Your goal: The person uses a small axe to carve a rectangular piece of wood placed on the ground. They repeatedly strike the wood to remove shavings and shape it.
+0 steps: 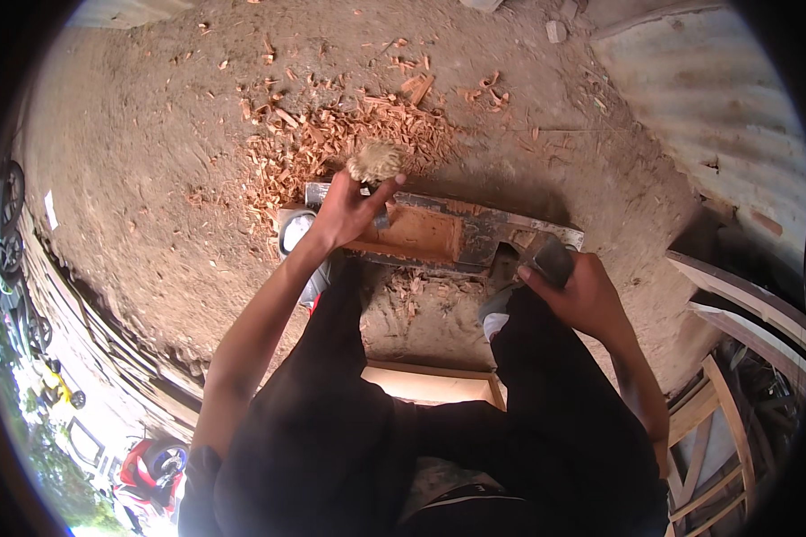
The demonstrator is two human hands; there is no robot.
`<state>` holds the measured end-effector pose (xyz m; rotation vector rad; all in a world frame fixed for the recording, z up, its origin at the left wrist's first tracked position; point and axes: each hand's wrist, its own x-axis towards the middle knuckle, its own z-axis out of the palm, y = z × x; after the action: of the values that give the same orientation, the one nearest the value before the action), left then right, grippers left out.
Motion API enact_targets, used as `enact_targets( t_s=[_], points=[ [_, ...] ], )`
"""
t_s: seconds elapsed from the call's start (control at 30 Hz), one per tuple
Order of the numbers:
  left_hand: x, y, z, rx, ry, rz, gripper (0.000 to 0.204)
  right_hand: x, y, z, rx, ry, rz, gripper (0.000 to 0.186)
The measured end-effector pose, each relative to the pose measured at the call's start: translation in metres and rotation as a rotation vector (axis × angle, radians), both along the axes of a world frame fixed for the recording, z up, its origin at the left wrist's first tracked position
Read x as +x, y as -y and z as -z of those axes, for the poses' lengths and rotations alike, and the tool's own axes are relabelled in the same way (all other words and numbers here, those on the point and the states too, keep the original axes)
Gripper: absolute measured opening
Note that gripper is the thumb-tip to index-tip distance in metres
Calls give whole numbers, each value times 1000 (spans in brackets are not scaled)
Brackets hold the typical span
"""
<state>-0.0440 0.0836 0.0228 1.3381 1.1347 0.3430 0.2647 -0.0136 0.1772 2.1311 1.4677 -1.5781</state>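
My left hand [354, 213] is closed round a chisel with a frayed, pale, fibrous handle top [376, 162]; a short part of its blade shows below the fingers. It is over the left end of a recess cut into a dark-faced wooden beam [510, 216], whose bare reddish wood shows in the hollow. My right hand [582, 291] grips a dark, blocky mallet [549, 261] at the beam's right end. The mallet's handle is mostly hidden by the hand. A second, smaller hollow shows in the beam beside the mallet.
Reddish wood shavings [331, 134] lie heaped on the dirt floor beyond the beam. My feet are near its two ends, and a wooden seat [430, 383] is beneath me. Corrugated sheet metal [707, 89] and wooden frames [716, 438] stand at right. A red motorcycle [143, 470] is at lower left.
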Motion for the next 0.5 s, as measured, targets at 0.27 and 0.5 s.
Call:
enact_targets(
  t_s=[0.27,0.5],
  points=[
    [-5,42,6,-351,345,-331,29,11,24,29,11,-59,-22,46],
    [-9,60,7,-249,229,-198,25,-2,34,23,-8,-111,-60,46]
  ],
)
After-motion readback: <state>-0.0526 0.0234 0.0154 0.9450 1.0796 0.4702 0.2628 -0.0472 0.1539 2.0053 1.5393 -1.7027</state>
